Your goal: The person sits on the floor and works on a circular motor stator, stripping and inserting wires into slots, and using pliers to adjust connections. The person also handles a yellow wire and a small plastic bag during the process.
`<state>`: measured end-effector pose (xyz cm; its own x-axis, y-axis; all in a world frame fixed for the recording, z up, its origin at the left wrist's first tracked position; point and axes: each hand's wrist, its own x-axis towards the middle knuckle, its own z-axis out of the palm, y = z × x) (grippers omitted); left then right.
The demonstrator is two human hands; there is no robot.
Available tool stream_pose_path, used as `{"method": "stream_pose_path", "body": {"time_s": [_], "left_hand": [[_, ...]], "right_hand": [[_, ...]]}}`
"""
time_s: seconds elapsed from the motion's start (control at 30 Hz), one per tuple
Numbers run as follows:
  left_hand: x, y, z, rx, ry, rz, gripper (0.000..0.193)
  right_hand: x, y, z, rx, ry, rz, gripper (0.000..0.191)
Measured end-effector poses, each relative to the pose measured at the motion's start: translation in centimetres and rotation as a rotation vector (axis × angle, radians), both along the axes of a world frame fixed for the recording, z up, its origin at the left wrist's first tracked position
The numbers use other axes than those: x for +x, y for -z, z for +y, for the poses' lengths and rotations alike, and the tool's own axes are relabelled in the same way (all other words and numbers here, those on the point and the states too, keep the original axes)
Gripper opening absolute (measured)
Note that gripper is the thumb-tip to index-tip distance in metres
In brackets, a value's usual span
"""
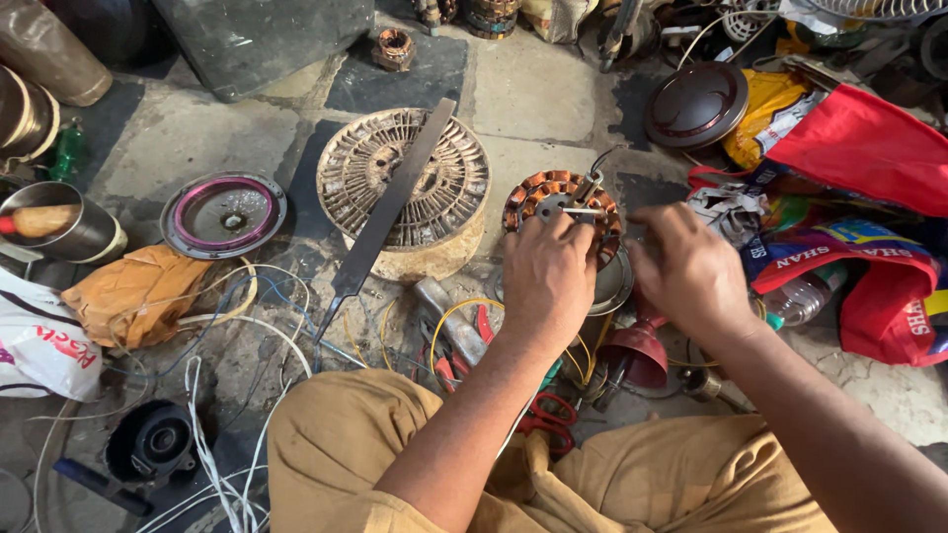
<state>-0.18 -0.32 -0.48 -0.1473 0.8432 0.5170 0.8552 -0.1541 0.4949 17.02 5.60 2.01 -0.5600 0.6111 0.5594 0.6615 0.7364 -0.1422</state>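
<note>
I had the left hand (546, 279) clenched on the rim of the copper-wound stator (561, 202), which sat on a metal stand above the floor (533, 94), beside the ribbed rotor disc (403, 178). The right hand (691, 271) hovered loosely curled just right of it; what it grasped, I could not tell. The windings looked intact, so I judged the work early.

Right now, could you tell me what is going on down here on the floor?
A person sitting on the stone floor has both hands on a copper-wound motor stator. The left hand grips its near edge, fingers by a small metal tool at its centre; the right hand rests at its right side. A long flat metal blade lies across a round slotted rotor disc to the left, and red-handled pliers lie among loose wires.
</note>
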Motion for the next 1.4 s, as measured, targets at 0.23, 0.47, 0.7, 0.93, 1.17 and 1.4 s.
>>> {"method": "stream_pose_path", "body": {"time_s": [0.23,0.47,0.7,0.93,1.17,1.4], "left_hand": [[-0.1,0.0,0.2,-0.044,0.011,0.025,0.028],[-0.2,0.1,-0.2,0.016,0.022,-0.019,0.03],[-0.3,0.1,0.0,0.0,0.014,0.002,0.025],[-0.5,0.2,0.0,-0.013,0.015,0.004,0.025],[-0.4,0.1,-0.1,0.017,0.029,-0.038,0.023],[-0.5,-0.2,-0.2,0.012,0.009,0.005,0.023]], "right_hand": [[-0.3,-0.9,0.2,0.166,-0.135,-0.161,0.02],[-1.1,1.7,2.4,-0.849,0.284,0.312,0.021],[-0.1,-0.3,-0.1,0.068,-0.002,-0.045,0.025],[-0.6,-1.1,0.4,0.136,-0.126,-0.154,0.016],[-1.4,0.8,1.8,-0.906,0.287,0.389,0.016],[-0.3,-0.7,0.0,0.11,-0.088,-0.068,0.021]]}}
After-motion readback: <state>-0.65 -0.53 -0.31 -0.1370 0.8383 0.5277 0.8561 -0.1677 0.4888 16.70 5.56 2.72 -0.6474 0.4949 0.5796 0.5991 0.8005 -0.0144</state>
